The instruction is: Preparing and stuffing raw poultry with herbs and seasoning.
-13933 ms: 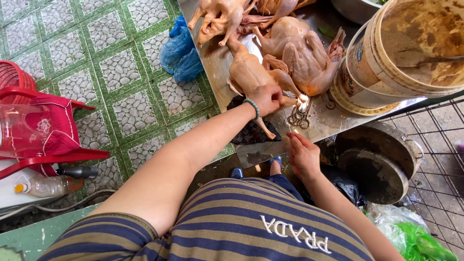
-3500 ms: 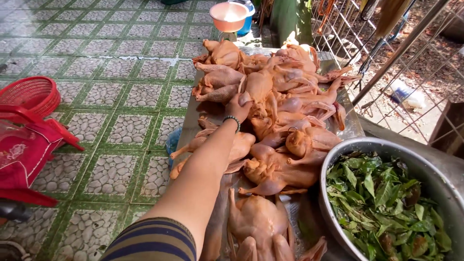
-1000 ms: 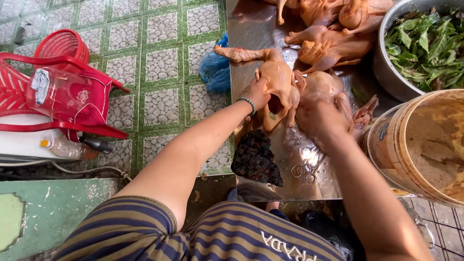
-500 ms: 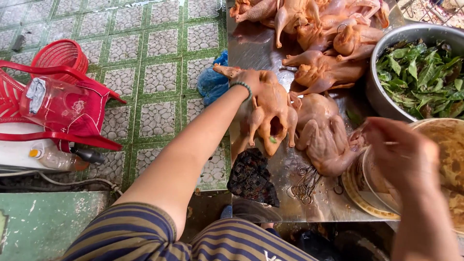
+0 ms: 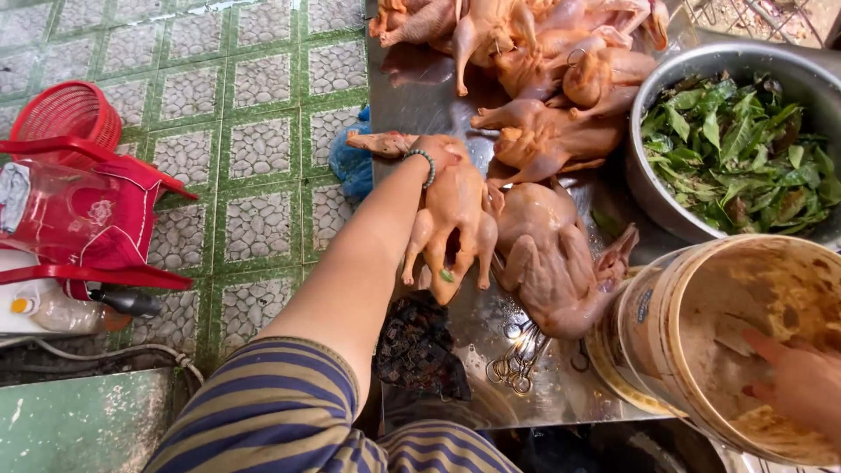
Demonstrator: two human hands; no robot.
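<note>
Plucked duck [image 5: 453, 219] lifted tail-end toward the camera above the metal table [image 5: 412, 88], clutched at the neck end by the left hand [image 5: 442, 156], fingers wrapped around it. Right hand [image 5: 802, 385] reaching into the tan bucket [image 5: 701, 289] at near right, fingers loosely extended on the paste-smeared wall. More ducks [image 5: 534, 52] farther along; bowl of greens [image 5: 653, 193] at far right.
</note>
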